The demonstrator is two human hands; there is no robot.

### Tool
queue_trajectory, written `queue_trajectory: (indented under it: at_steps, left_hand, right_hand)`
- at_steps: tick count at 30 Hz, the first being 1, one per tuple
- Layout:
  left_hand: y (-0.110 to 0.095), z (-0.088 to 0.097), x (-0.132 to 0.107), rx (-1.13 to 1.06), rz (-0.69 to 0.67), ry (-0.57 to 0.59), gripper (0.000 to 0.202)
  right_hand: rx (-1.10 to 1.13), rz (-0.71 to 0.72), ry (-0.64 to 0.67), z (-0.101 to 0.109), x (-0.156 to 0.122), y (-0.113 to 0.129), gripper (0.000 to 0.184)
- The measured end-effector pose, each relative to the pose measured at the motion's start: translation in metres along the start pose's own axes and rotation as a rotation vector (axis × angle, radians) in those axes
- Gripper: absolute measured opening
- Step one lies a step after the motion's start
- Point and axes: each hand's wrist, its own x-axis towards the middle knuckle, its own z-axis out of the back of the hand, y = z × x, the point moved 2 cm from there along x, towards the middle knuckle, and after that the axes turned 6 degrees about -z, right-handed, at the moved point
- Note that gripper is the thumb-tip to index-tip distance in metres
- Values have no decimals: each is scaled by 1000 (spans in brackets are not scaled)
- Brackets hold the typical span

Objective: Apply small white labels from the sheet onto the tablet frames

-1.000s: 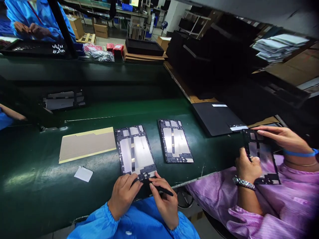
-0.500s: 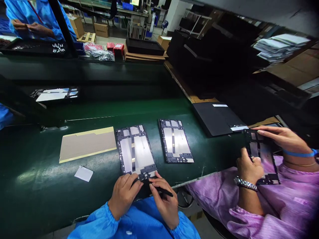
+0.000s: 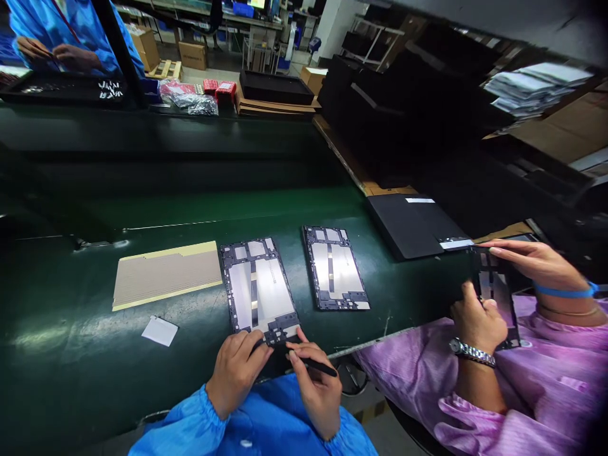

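Observation:
In front of me a tablet frame lies on the green table, its metal plate and black ribbon strip facing up. My left hand is closed at its near edge, thumb and fingers pinching the lower left part. Between the fingers of my right hand is a slim black pen-shaped tool, its tip by the frame's lower right corner; the exact kind is unclear. A second tablet frame rests to the right. On the left are a tan sheet of strips with yellow edges and a small white card.
At my right, a co-worker in pink holds another tablet frame. A flat black case lies beyond. Across the table a person in blue works over a black tray. A dark post stands at the left.
My right hand and the black tool have drawn slightly right, away from the frame. The tablet frame at the far left has gone from view. The co-worker has tilted their frame.

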Motion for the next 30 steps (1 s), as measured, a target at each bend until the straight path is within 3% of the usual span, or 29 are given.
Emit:
queue_trajectory:
  at_steps: [17,30]
  left_hand:
    - [0,0,-1,-3,8,9,15]
    - [1,-5,-8,33,-67,66,17]
  right_hand:
    - [-44,30,5,-1,1,-2,19]
    - [-79,25,10,-1,1,0,17]
